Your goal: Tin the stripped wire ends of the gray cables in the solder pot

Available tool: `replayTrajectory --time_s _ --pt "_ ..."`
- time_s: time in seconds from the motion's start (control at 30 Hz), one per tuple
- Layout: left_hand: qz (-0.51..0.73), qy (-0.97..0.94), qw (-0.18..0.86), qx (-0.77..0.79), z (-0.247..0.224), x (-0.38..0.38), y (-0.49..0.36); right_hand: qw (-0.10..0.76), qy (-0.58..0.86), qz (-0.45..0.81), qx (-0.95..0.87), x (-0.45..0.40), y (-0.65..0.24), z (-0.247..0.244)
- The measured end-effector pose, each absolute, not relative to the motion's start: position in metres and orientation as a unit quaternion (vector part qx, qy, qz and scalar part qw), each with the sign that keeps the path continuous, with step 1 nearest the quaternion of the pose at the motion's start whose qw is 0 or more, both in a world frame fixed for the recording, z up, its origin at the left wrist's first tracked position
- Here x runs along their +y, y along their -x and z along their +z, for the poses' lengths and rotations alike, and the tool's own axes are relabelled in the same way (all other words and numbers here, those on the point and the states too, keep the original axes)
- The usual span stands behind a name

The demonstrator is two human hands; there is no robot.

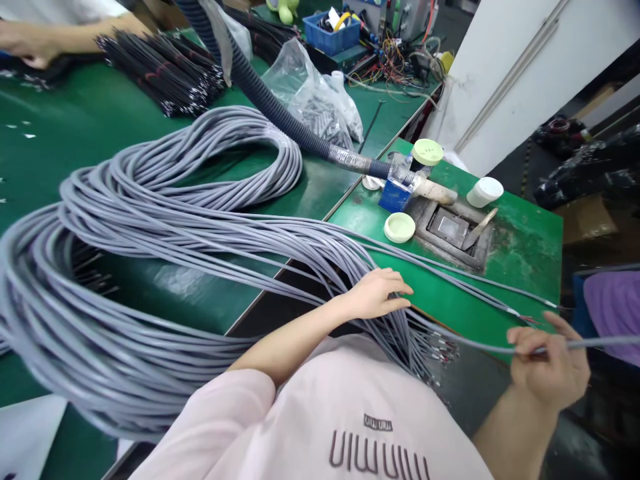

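A large coil of grey cables [195, 220] spreads over the green bench, and its loose ends run toward me. On top of these cables rests my left hand [380, 293], fingers stretched out and thumb apart. Off to the right, my right hand [547, 360] is closed around one grey cable [475, 343], which continues past the hand to the right edge. Two or three cable ends [510, 310] with thin stripped wires lie across the bright green board. Below my left hand, several stripped ends [443, 350] hang in a bunch.
A solder pot [453, 227] with a scraper [480, 230] sits in the green board [525, 267], near a ribbed hose [280, 110] and small round tubs [400, 227]. Behind are a plastic bag [320, 100], black wire bundles [165, 70] and a blue bin [333, 33]. Another person's arm [75, 39] is upper left.
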State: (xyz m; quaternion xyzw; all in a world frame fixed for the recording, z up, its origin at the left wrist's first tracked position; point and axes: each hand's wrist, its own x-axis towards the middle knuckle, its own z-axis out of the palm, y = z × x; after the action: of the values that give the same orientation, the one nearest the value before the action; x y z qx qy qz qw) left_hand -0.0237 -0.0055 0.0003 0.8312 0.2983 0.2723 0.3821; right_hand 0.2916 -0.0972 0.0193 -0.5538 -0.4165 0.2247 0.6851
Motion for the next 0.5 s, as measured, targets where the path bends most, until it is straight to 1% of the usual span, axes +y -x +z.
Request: replayTrajectory --time_s 0.03,0.1,0.13,0.17,0.2,0.23,0.3,0.37,0.5 --pt "0.296 -0.8 0.433 0.291 0.002 -0.008 0.023 0.615 0.583 0.279 -0.452 -0.1 -0.281 0.027" --pt "0.332 -0.72 0.541 0.282 0.007 -0.013 0.019 0.421 0.631 0.392 -0.52 -0.104 -0.252 0.041" --pt "0.34 -0.672 0.597 0.275 0.008 -0.016 0.017 0.316 0.632 0.44 -0.554 -0.105 -0.235 0.045" --pt "0.345 -0.62 0.653 0.265 0.01 -0.019 0.015 0.235 0.611 0.471 -0.591 -0.104 -0.219 0.048" --pt "0.348 -0.564 0.705 0.252 0.011 -0.021 0.014 0.184 0.582 0.488 -0.624 -0.102 -0.203 0.049" --pt "0.353 -0.509 0.747 0.241 0.011 -0.024 0.012 0.155 0.558 0.495 -0.648 -0.099 -0.19 0.049" --pt "0.367 -0.419 0.795 0.239 0.011 -0.027 0.012 0.14 0.532 0.497 -0.671 -0.094 -0.172 0.045" --pt "0.395 -0.375 0.794 0.27 0.01 -0.029 0.015 0.142 0.525 0.496 -0.677 -0.089 -0.164 0.042" --pt "0.435 -0.352 0.767 0.314 0.008 -0.029 0.02 0.139 0.51 0.509 -0.68 -0.083 -0.164 0.041"
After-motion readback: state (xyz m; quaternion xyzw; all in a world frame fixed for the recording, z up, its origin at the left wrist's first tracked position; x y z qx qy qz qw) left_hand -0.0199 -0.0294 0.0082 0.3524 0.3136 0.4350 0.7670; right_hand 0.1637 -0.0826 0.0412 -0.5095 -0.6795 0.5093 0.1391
